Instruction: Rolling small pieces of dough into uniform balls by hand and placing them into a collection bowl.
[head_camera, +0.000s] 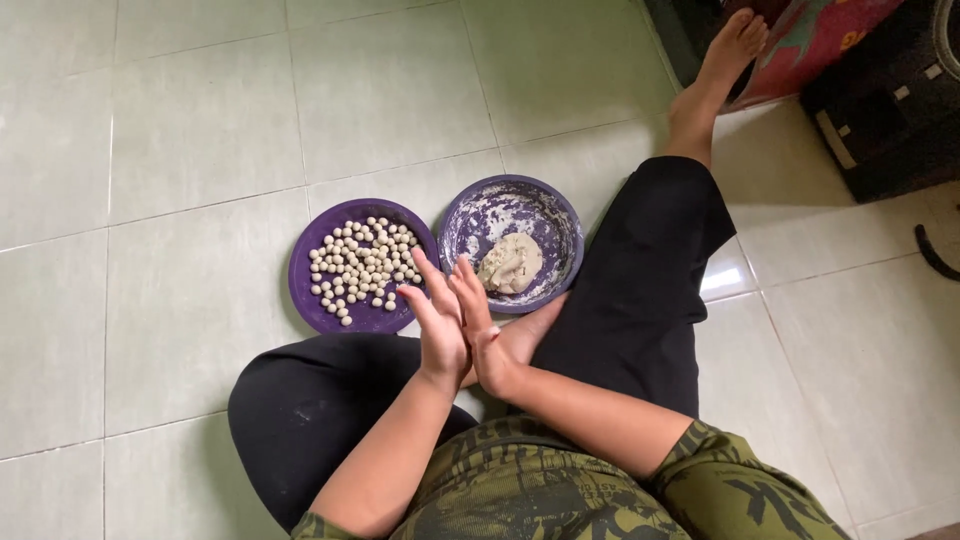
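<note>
- The person sits on the tiled floor (200, 130); two purple plates lie just ahead of the knees.
- Left hand (437, 325) and right hand (478, 318) are pressed palm to palm, fingers straight and flat, just short of the dough plate (560, 215).
- Whether anything lies between the palms cannot be told; nothing shows at their edges.
- The dough lump (510, 263) sits in that plate's near half, beside the fingertips.
- The second plate (305, 285), touching the dough plate's left rim, carries many small pale balls (362, 265).
- Judgement: rolling goes best with light, even palm pressure, hands kept over the dough plate.
</note>
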